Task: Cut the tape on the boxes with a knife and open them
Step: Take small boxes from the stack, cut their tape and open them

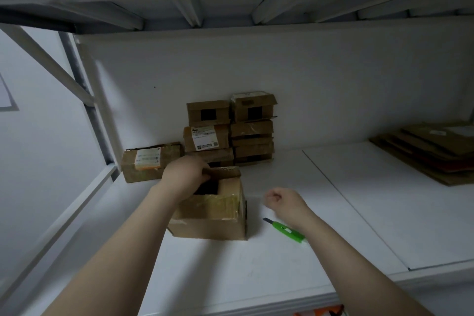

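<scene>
Box (213, 215) sits open on the white shelf (256, 264), near the middle. Left grip (184, 174) grasps its far flap, fingers curled over the edge. Right grip (284, 200) hovers just right of the box, loosely curled and released, holding nothing. Green knife (284, 229) lies on the shelf under that wrist. Stacked boxes (230, 131) stand against the far wall.

the fingertips of the left hand (186, 174) are hidden behind the raised flap of the open box (213, 215) it grips; the box's inside is too dark to make out. the knife (284, 230) has its rear end tucked under the forearm of the right hand (282, 200). print on the label (204, 138) is too small to read. the flattened cardboard (431, 151) runs off the right edge.
</scene>
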